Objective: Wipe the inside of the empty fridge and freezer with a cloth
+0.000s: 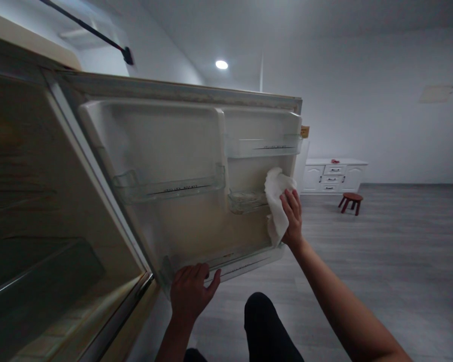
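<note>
Holding cloth: right fingers. Left fingers at door shelf, tips obscured, grip unclear.

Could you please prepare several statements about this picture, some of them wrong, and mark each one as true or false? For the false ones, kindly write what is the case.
1. The fridge door stands open. True.
2. The right hand holds a white cloth. True.
3. Both hands hold a cloth. False: only the right hand does; none shows in the left hand.
4. The left hand is at the door's bottom bin. True.
5. All the furniture across the room is white. False: the stool is reddish brown.
6. No lamp is lit. False: the ceiling lamp is on.
</note>
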Demonstrator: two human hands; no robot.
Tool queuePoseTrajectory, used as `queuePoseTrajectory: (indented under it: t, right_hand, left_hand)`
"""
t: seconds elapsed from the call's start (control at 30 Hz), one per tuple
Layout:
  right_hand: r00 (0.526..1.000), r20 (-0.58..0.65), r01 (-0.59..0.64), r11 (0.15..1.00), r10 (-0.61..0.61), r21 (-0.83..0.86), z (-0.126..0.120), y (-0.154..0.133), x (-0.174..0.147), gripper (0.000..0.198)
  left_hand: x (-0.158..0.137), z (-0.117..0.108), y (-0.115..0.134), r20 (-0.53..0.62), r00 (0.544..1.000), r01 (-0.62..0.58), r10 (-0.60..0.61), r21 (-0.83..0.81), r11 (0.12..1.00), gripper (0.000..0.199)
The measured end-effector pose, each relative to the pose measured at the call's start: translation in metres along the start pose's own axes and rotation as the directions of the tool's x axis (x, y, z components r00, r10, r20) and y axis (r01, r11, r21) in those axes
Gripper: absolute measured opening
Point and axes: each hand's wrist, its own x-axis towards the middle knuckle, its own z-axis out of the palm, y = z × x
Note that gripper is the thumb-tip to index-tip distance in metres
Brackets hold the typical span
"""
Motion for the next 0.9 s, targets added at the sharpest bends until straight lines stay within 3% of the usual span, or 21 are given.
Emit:
queuePoseTrajectory:
  t: [0.3,0.43,0.57,0.73,0.9]
  right_hand:
    - [0.996,0.070,-0.052,0.994,0.059,-0.092,0.010,-0.007,-0.029,0.077]
    - [0.988,0.120,-0.075,0.976,0.101,-0.206,0.023,-0.032,-0.026,0.087]
    - [0.973,0.187,-0.086,0.962,0.138,-0.260,0.039,-0.071,-0.003,0.089]
    - [0.985,0.142,-0.050,0.957,0.094,-0.285,0.054,-0.103,0.033,0.063]
    - [0.981,0.191,0.027,0.948,0.036,-0.317,0.050,-0.096,0.055,0.042]
  left_hand:
    - [0.000,0.002,0.001,-0.001,1.000,0.015,-0.015,-0.009,1.000,0.031]
    - [0.001,0.004,0.001,-0.017,1.000,0.002,-0.003,-0.004,1.000,0.032]
    - [0.000,0.002,0.001,-0.004,1.000,0.009,-0.010,-0.010,1.000,0.032]
    - [0.000,-0.001,0.002,0.009,1.000,0.022,-0.021,-0.026,0.999,0.031]
    - [0.000,-0.001,0.002,0.005,1.000,0.024,-0.024,-0.036,0.999,0.030]
